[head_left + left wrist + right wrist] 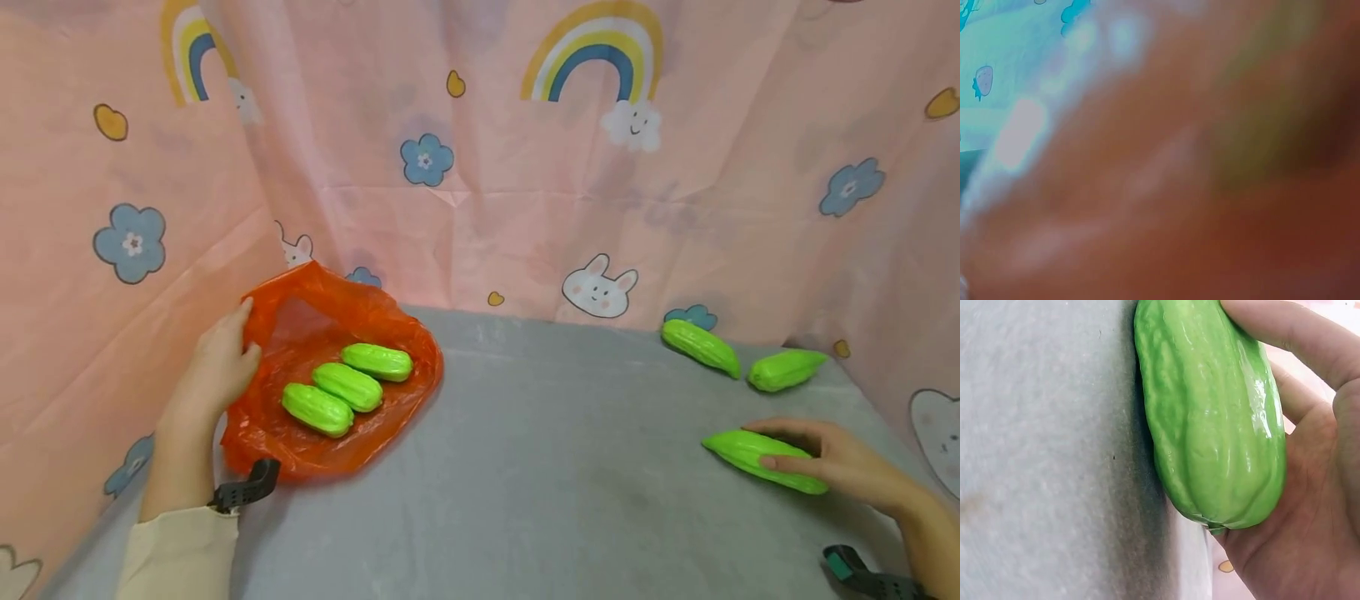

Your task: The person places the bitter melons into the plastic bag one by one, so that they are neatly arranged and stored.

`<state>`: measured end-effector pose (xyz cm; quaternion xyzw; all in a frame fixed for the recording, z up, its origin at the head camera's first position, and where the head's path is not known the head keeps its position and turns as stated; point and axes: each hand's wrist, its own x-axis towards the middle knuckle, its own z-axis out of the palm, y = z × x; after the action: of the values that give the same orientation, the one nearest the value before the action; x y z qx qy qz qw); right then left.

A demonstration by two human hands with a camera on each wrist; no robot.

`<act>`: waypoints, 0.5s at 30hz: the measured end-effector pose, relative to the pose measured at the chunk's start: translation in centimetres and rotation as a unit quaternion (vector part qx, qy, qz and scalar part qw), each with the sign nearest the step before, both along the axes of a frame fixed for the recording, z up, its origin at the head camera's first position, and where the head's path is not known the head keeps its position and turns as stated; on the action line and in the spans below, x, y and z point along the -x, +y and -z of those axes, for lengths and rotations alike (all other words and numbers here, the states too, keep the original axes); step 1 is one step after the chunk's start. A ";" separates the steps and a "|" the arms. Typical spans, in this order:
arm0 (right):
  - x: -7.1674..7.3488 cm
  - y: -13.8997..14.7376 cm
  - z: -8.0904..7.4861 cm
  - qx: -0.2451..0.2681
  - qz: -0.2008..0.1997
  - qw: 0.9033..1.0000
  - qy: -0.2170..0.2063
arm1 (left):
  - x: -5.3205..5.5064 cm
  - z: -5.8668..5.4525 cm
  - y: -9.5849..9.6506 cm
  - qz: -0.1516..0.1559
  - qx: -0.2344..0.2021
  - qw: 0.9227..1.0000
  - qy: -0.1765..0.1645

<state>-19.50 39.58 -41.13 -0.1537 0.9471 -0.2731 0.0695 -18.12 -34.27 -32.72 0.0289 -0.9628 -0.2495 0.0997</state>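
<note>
Your R hand point(847, 458) has its fingers point(1297, 328) round a shiny, bumpy green gourd point(742, 452) nr the surface's point(525, 433) right edge; slick skin could make it slip. Your L hand point(213, 362) pinches the thin, crinkly orange bag point(408, 425) nr the left edge; a tug could rip it, spilling the 3 gourds inside point(347, 387). 2 pointy gourds point(783, 370) lie by the back right corner.

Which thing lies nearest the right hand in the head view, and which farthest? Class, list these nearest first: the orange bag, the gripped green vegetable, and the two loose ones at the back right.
1. Gripped vegetable: in the right hand.
2. Right loose vegetable: just beyond the hand.
3. Left loose vegetable: farther back and leftward.
4. Orange bag: across on the left side.
</note>
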 end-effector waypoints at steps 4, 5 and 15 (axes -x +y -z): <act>0.1 -0.1 -0.1 0.006 -0.001 1.000 0.007 | 0.2 0.0 0.1 0.001 -0.002 1.000 -0.009; 0.1 -0.1 -0.1 0.005 -0.001 1.000 0.009 | 0.2 0.0 0.1 0.001 -0.004 1.000 -0.010; -0.2 -0.8 -1.0 0.041 0.008 0.998 0.035 | 0.4 0.5 0.3 0.003 -0.005 1.000 -0.006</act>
<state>-19.29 38.78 -40.10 -0.1579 0.9382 -0.3068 0.0273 -18.48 -33.98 -33.19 0.0278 -0.9621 -0.2548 0.0930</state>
